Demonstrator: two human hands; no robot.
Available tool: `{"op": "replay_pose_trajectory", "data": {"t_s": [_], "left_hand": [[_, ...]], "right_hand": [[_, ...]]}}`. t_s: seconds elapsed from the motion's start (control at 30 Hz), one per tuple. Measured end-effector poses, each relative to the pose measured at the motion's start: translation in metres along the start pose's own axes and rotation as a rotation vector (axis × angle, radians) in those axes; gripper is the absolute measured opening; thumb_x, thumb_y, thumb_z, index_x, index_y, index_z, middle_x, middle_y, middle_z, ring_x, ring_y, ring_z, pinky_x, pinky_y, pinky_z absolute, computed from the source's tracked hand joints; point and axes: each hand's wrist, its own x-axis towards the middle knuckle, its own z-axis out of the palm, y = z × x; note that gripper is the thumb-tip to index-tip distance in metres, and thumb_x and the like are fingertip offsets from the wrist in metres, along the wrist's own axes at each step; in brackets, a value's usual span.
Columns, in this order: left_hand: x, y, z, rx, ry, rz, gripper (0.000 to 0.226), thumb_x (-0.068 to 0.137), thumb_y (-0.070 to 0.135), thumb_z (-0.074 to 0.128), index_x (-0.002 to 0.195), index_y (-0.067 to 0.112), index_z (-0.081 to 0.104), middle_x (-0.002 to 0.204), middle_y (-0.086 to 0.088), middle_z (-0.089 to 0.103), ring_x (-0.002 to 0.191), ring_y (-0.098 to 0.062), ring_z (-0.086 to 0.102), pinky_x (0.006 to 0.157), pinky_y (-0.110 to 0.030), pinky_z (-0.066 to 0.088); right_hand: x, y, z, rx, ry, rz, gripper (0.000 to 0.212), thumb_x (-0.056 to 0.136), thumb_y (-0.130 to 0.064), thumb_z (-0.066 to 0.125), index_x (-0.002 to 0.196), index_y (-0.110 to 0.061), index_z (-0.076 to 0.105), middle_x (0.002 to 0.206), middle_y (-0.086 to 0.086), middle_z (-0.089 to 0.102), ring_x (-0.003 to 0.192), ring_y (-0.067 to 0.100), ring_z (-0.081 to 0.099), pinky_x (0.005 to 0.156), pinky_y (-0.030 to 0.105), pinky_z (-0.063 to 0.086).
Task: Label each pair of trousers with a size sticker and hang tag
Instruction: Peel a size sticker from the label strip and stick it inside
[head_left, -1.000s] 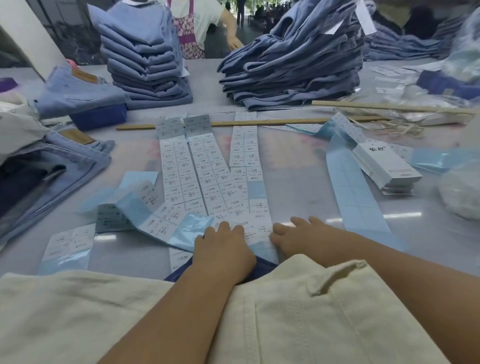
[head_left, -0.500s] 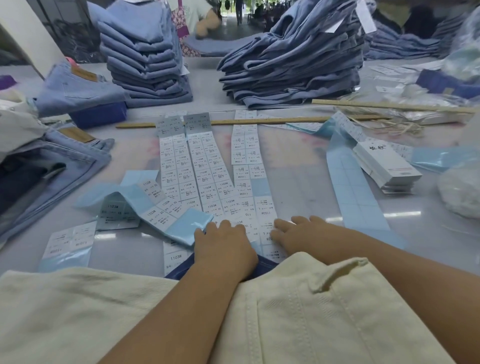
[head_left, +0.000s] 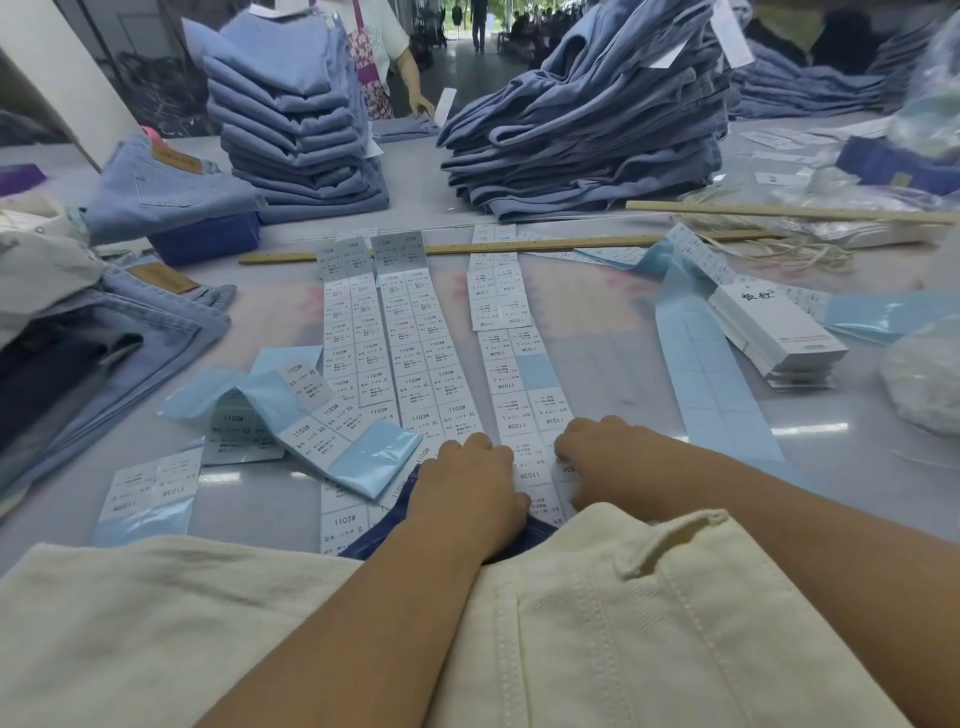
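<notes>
Cream trousers (head_left: 649, 623) lie across the near edge under both my forearms. Long strips of white size stickers marked 1103# run away from me; the L strip (head_left: 519, 395) passes between my hands. My left hand (head_left: 467, 493) rests on the strip's near end with its fingers curled down, over a dark blue piece (head_left: 379, 527). To its right, my right hand (head_left: 602, 457) has its fingers curled onto a sticker at the strip's right edge; the fingertips are hidden. A stack of white hang tags (head_left: 779, 338) lies at the right.
Two tall stacks of folded blue jeans (head_left: 301, 130) (head_left: 597, 130) stand at the back, with two wooden rulers (head_left: 519, 244) in front. More jeans (head_left: 130, 332) lie at the left. An empty blue backing strip (head_left: 711, 384) lies right of my hands. A person (head_left: 384, 52) works across the table.
My right hand's fingers have curled in from lying nearly flat on the strip. The left hand has stayed in place. The person across the table has moved.
</notes>
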Motion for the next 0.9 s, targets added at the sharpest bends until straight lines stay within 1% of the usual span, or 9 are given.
{"op": "replay_pose_trajectory", "data": {"t_s": [0.03, 0.1, 0.17, 0.33, 0.5, 0.6, 0.73, 0.8, 0.9], "left_hand": [[0.002, 0.000, -0.002, 0.007, -0.002, -0.005, 0.042, 0.092, 0.044, 0.051, 0.127, 0.020, 0.053, 0.129, -0.002, 0.049, 0.117, -0.025, 0.045, 0.098, -0.041, 0.042], [0.008, 0.002, -0.008, 0.096, -0.001, 0.025, 0.044, 0.089, 0.050, 0.055, 0.123, 0.022, 0.054, 0.123, -0.002, 0.050, 0.115, -0.026, 0.046, 0.094, -0.040, 0.041], [0.015, 0.005, -0.011, 0.160, 0.016, 0.102, 0.041, 0.088, 0.050, 0.058, 0.117, 0.022, 0.058, 0.120, -0.001, 0.053, 0.112, -0.025, 0.048, 0.091, -0.039, 0.041], [0.025, 0.007, -0.004, 0.011, 0.009, 0.153, 0.025, 0.088, 0.039, 0.057, 0.103, 0.021, 0.067, 0.115, 0.003, 0.054, 0.105, -0.021, 0.052, 0.085, -0.038, 0.047], [0.032, 0.010, -0.005, 0.182, 0.057, 0.199, 0.027, 0.092, 0.039, 0.051, 0.102, 0.019, 0.066, 0.092, 0.000, 0.048, 0.082, -0.020, 0.045, 0.070, -0.034, 0.037], [0.035, 0.013, -0.006, 0.262, 0.092, 0.238, 0.026, 0.095, 0.036, 0.049, 0.105, 0.017, 0.064, 0.085, -0.001, 0.041, 0.077, -0.020, 0.039, 0.066, -0.035, 0.034], [0.034, 0.015, -0.007, 0.287, 0.141, 0.261, 0.024, 0.096, 0.032, 0.049, 0.105, 0.017, 0.064, 0.093, -0.004, 0.051, 0.075, -0.022, 0.040, 0.065, -0.035, 0.032], [0.031, 0.016, -0.006, 0.322, 0.165, 0.278, 0.022, 0.095, 0.030, 0.051, 0.105, 0.016, 0.064, 0.089, -0.003, 0.050, 0.075, -0.025, 0.047, 0.064, -0.035, 0.032], [0.029, 0.016, -0.003, 0.372, 0.188, 0.309, 0.019, 0.092, 0.025, 0.054, 0.106, 0.016, 0.062, 0.097, -0.005, 0.058, 0.083, -0.028, 0.060, 0.063, -0.035, 0.031]], "right_hand": [[0.002, 0.001, 0.001, 0.013, 0.006, -0.016, 0.035, 0.086, -0.028, 0.060, 0.118, -0.019, 0.051, 0.115, 0.000, 0.049, 0.105, 0.026, 0.048, 0.085, 0.038, 0.042], [0.005, 0.004, 0.001, 0.030, 0.009, -0.025, 0.043, 0.083, -0.032, 0.064, 0.123, -0.021, 0.053, 0.123, 0.001, 0.049, 0.110, 0.026, 0.049, 0.091, 0.042, 0.046], [0.006, 0.005, 0.001, 0.043, 0.030, -0.030, 0.043, 0.081, -0.032, 0.066, 0.123, -0.024, 0.056, 0.122, 0.000, 0.048, 0.108, 0.025, 0.050, 0.090, 0.043, 0.048], [0.009, 0.007, 0.003, 0.076, 0.069, -0.035, 0.042, 0.079, -0.030, 0.069, 0.121, -0.028, 0.062, 0.120, -0.002, 0.049, 0.108, 0.024, 0.049, 0.089, 0.040, 0.047], [0.010, 0.009, 0.002, 0.132, 0.101, -0.044, 0.038, 0.079, -0.028, 0.071, 0.117, -0.031, 0.066, 0.116, -0.004, 0.050, 0.107, 0.021, 0.049, 0.090, 0.036, 0.046], [0.010, 0.009, 0.002, 0.139, 0.102, -0.046, 0.036, 0.080, -0.028, 0.071, 0.115, -0.031, 0.068, 0.114, -0.003, 0.050, 0.106, 0.021, 0.050, 0.090, 0.037, 0.047], [0.011, 0.009, 0.002, 0.146, 0.100, -0.043, 0.037, 0.079, -0.026, 0.071, 0.116, -0.031, 0.068, 0.113, -0.003, 0.050, 0.105, 0.021, 0.050, 0.090, 0.038, 0.048], [0.011, 0.009, 0.003, 0.147, 0.103, -0.043, 0.037, 0.079, -0.026, 0.071, 0.116, -0.030, 0.068, 0.113, -0.003, 0.050, 0.104, 0.021, 0.051, 0.089, 0.038, 0.049], [0.012, 0.010, 0.003, 0.153, 0.107, -0.044, 0.036, 0.078, -0.025, 0.071, 0.114, -0.030, 0.069, 0.112, -0.002, 0.050, 0.103, 0.021, 0.051, 0.088, 0.037, 0.049]]}}
